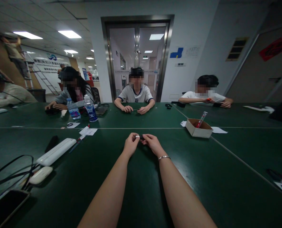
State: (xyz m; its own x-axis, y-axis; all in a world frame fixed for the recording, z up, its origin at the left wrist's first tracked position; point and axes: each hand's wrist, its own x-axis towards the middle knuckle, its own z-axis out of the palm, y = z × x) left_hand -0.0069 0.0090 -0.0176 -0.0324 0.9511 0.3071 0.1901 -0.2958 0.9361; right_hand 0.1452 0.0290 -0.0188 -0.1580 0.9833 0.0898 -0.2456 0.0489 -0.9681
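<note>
Both of my hands meet over the dark green table (pixel 141 190), straight ahead of me. My left hand (pixel 131 144) pinches a small silvery piece (pixel 137 136) between thumb and fingertips. My right hand (pixel 151 142), with a thin bracelet on its wrist, is closed on a small dark part that touches the silvery piece. What the two bits are is too small to tell.
A small cardboard box (pixel 199 128) with a red-tipped pen stands to the right. On the left lie a white power strip (pixel 56 151), a white charger (pixel 40 175), black cables, a phone (pixel 5 207) and two water bottles (pixel 90 109). Several people sit along the far side.
</note>
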